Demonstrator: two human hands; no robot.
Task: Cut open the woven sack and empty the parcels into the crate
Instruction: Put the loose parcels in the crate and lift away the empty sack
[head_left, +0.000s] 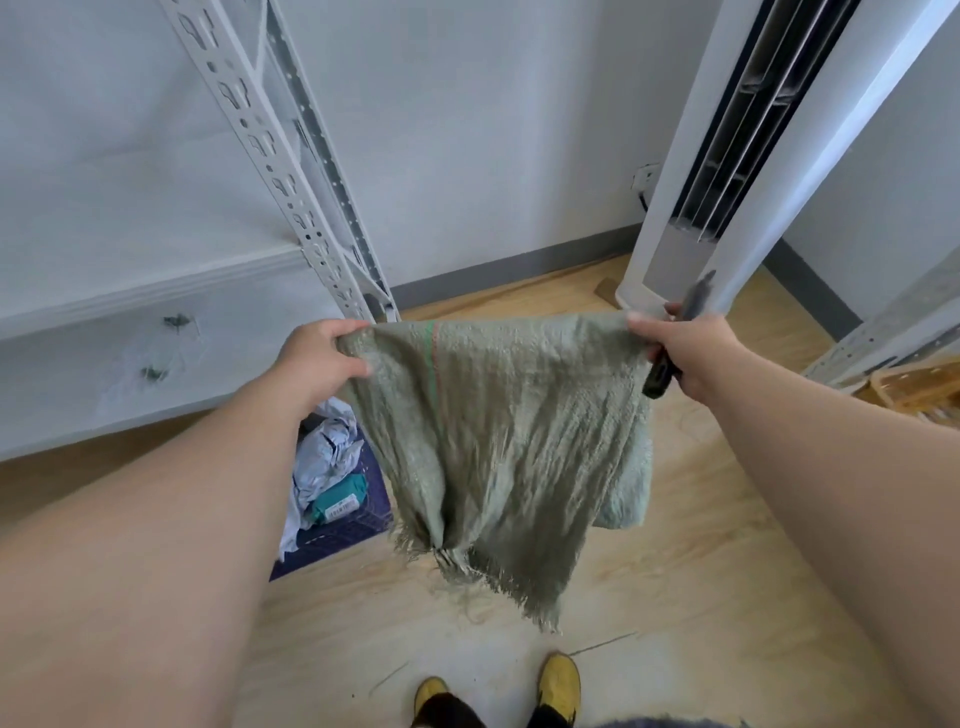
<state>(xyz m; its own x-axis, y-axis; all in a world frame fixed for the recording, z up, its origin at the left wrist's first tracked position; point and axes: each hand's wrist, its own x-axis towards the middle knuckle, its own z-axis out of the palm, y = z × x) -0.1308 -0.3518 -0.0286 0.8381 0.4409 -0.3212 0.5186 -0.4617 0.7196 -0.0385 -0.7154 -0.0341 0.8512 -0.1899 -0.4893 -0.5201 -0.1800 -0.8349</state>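
A limp grey-green woven sack (498, 431) hangs upside down in front of me, its frayed cut edge at the bottom. My left hand (324, 358) pinches its upper left corner. My right hand (685, 351) grips the upper right corner together with a dark knife (675, 338), blade pointing up and away. Down on the floor to the left sits a dark blue crate (358, 525), partly hidden by my left forearm and the sack. White and teal parcels (330, 467) lie inside it.
A white metal shelving rack (291, 171) stands at the left against the wall. A tall white floor air conditioner (727, 156) stands at the right, with another rack and a wooden pallet (914, 389) at the far right. My yellow shoes (558, 680) stand on the wooden floor.
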